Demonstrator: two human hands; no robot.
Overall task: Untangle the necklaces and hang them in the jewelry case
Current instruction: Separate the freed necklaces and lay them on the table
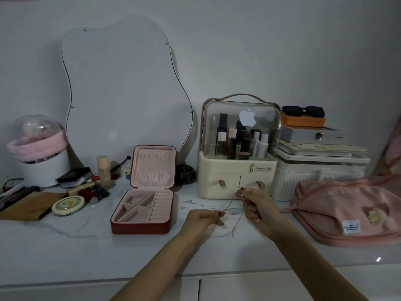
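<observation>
- A wavy-edged mirror [121,88] leans against the wall at the back edge of the white countertop [65,246], left of centre.
- At the right edge of the surface lies a pink fabric pouch [347,211], in front of stacked storage boxes [321,164] topped with dark sunglasses [303,111].
- A cream cosmetics organiser [236,170] with a clear domed lid stands at the back, just right of centre, bottles inside.
- The red jewelry case [143,192] sits open near the middle of the surface, its pink lid upright, its compartments bare.
- Your right hand [258,208] hovers just in front of the organiser's drawers, fingertips pinching a thin chain at the top.
- Your left hand [204,218] is held lower, right of the case, fingers curled and pinching strands.
- The tangled necklaces [225,210] stretch between your two hands, loose ends trailing onto the surface toward the case and toward the front edge.
- A round tin [68,205] rests near the left edge beside a wooden board [30,206].
</observation>
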